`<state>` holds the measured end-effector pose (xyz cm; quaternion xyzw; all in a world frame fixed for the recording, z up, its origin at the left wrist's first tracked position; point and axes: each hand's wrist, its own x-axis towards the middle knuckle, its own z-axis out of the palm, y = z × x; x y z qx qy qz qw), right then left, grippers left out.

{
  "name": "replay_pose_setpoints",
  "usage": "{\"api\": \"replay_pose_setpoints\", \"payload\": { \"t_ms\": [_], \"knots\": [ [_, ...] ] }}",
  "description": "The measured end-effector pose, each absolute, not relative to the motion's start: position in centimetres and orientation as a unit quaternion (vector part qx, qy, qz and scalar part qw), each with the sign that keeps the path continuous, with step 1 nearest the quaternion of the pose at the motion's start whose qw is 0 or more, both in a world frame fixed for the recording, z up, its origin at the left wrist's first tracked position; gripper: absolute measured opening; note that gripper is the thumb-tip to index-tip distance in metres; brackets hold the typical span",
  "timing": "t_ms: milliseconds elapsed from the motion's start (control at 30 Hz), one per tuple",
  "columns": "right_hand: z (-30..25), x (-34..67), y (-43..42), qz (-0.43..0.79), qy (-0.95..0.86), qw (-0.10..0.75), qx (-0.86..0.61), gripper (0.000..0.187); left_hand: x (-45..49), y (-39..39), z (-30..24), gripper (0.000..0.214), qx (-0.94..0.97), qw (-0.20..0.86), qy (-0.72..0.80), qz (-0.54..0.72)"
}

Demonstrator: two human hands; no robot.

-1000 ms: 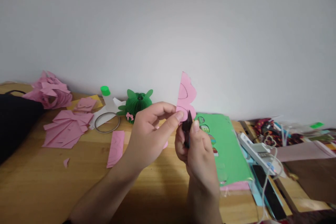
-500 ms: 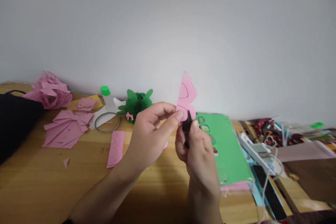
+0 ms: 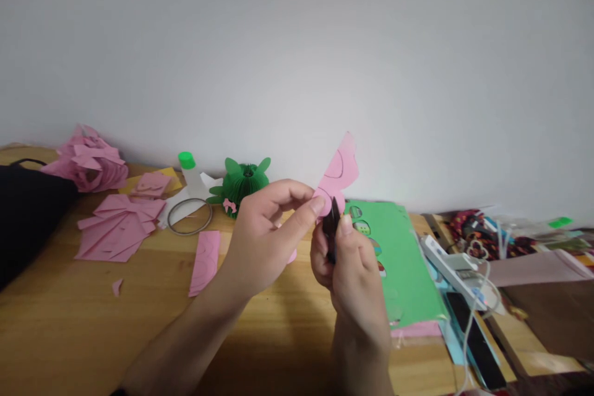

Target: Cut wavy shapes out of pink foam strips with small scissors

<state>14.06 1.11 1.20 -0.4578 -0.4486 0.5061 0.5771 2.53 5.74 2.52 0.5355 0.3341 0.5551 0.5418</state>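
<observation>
Between the thumb and fingers of my left hand is a pink piece of paper, wavy along one edge and marked with drawn curves. My right hand is closed round a pair of dark scissors. Their blades point up and meet the lower lobe of the paper. Most of the handles are hidden by my fingers. On the table behind my left forearm lies a pink paper strip with pencilled curves. Part of another pink piece peeks out under my left hand.
A green paper ball figure, a green-capped glue bottle, a metal ring and folded pink paper stand behind. Rightward are a green paper pack, a power strip with cable and a phone. Black fabric lies left.
The pink paper has tilted to the right, its top tip swinging right and slightly down. Both hands stay in nearly the same place, with the scissors still at the lower lobe.
</observation>
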Motion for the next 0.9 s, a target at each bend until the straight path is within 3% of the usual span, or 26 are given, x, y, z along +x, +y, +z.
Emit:
{"api": "replay_pose_setpoints", "payload": {
  "t_ms": [900],
  "knots": [
    [0.68,14.37,1.25,0.507,-0.473,0.568,-0.443,0.048,2.68,6.03,2.60,0.013,0.534,0.515,0.326,0.585]
  ]
}}
